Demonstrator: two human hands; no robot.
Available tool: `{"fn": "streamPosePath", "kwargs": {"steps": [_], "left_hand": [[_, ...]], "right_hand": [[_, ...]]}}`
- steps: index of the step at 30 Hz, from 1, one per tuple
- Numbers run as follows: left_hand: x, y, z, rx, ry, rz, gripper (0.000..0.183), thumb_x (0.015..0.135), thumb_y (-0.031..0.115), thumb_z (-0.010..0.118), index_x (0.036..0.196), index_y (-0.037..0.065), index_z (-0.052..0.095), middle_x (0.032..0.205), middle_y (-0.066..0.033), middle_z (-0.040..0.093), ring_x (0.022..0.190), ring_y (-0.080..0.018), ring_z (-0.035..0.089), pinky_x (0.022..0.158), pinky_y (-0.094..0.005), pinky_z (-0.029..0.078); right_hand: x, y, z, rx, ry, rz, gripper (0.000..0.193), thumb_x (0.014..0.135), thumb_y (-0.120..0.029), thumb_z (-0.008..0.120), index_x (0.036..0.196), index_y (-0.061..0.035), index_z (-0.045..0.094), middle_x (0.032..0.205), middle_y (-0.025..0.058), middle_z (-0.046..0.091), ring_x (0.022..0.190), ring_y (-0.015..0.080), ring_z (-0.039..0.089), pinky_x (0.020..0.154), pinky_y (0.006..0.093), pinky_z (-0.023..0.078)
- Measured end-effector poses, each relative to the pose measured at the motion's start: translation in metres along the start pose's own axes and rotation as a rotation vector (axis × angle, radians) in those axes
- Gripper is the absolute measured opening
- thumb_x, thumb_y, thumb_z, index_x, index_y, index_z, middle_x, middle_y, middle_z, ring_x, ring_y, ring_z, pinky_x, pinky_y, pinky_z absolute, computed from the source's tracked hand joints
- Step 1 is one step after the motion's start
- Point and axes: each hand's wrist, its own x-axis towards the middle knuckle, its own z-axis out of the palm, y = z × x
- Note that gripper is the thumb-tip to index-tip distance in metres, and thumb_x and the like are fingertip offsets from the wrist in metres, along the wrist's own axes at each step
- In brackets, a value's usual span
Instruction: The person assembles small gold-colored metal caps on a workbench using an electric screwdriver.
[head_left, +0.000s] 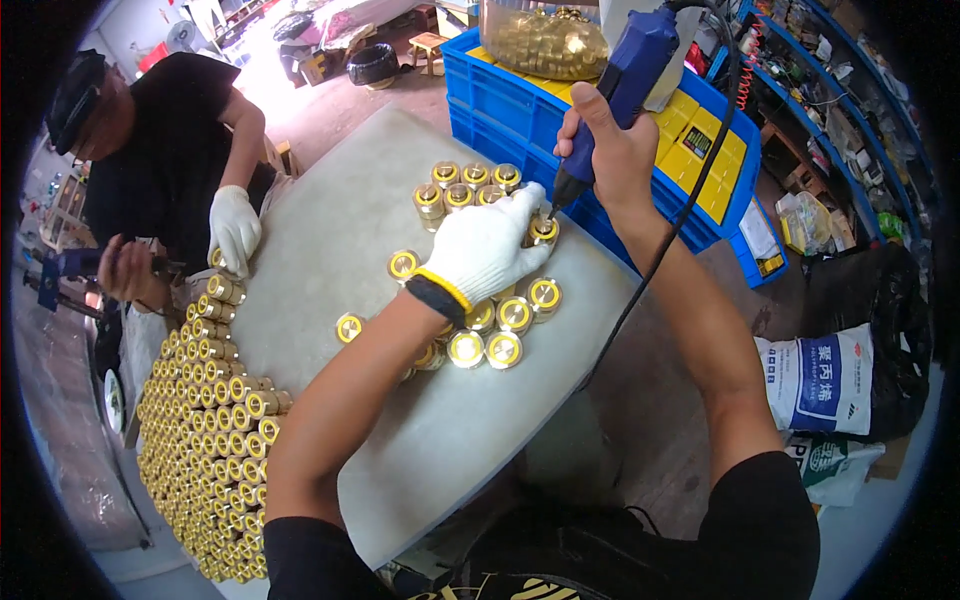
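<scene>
My left hand (478, 248), in a white knitted glove, is closed around a round brass-coloured cylinder (544, 232) near the table's right edge. My bare right hand (622, 160) grips a blue corded electric screwdriver (634, 65). The tool tilts downward, and its tip meets the top of the held cylinder. Beyond my glove stand several similar cylinders (446, 174) with yellow rings on top. Nearer to me, another group of cylinders (503, 349) sits partly under my left wrist. My left fingertips are partly hidden around the piece.
Across the pale table (310, 215), a co-worker's gloved hand (234, 228) touches a cylinder. A large packed mass of cylinders (205, 440) fills the left side. Blue crates (480, 95) stand beyond the table, and the screwdriver's black cord (668, 250) hangs beside my right arm.
</scene>
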Motion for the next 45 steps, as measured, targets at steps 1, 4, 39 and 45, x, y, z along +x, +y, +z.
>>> {"fn": "streamPosePath", "kwargs": {"steps": [1, 4, 39, 45], "left_hand": [[0.004, -0.003, 0.004, 0.037, -0.049, 0.015, 0.039, 0.088, 0.036, 0.069, 0.114, 0.008, 0.061, 0.092, -0.0174, 0.071, 0.082, -0.0362, 0.071, 0.073, -0.0474, 0.055], [0.011, -0.006, 0.011, 0.063, -0.150, 0.030, 0.039, 0.087, 0.036, 0.069, 0.113, 0.008, 0.061, 0.090, -0.0183, 0.070, 0.081, -0.0368, 0.070, 0.072, -0.0484, 0.055], [0.011, 0.001, 0.011, 0.042, -0.194, -0.029, 0.051, 0.079, 0.051, 0.074, 0.085, 0.001, 0.071, 0.076, -0.0224, 0.068, 0.073, -0.0368, 0.069, 0.069, -0.0466, 0.054], [0.014, 0.000, 0.014, 0.008, -0.215, -0.035, 0.048, 0.080, 0.047, 0.075, 0.088, 0.000, 0.071, 0.076, -0.0237, 0.067, 0.073, -0.0377, 0.068, 0.070, -0.0465, 0.054]], "right_hand": [[0.000, 0.001, 0.000, 0.004, -0.010, -0.004, 0.036, 0.093, -0.037, 0.075, 0.085, -0.0046, 0.061, 0.068, 0.0067, 0.062, 0.056, 0.0141, 0.061, 0.055, 0.0300, 0.053], [-0.001, 0.000, 0.000, 0.008, -0.019, 0.004, 0.035, 0.093, -0.036, 0.075, 0.086, -0.0042, 0.061, 0.069, 0.0069, 0.062, 0.056, 0.0141, 0.061, 0.056, 0.0305, 0.054], [-0.029, -0.014, 0.009, 0.040, -0.324, 0.008, 0.021, 0.087, -0.018, 0.075, 0.089, -0.0004, 0.063, 0.068, 0.0063, 0.063, 0.058, 0.0132, 0.061, 0.057, 0.0274, 0.051], [-0.028, -0.010, 0.008, 0.066, -0.324, 0.028, 0.020, 0.088, -0.017, 0.074, 0.089, -0.0006, 0.062, 0.068, 0.0061, 0.062, 0.056, 0.0132, 0.060, 0.055, 0.0271, 0.050]]}}
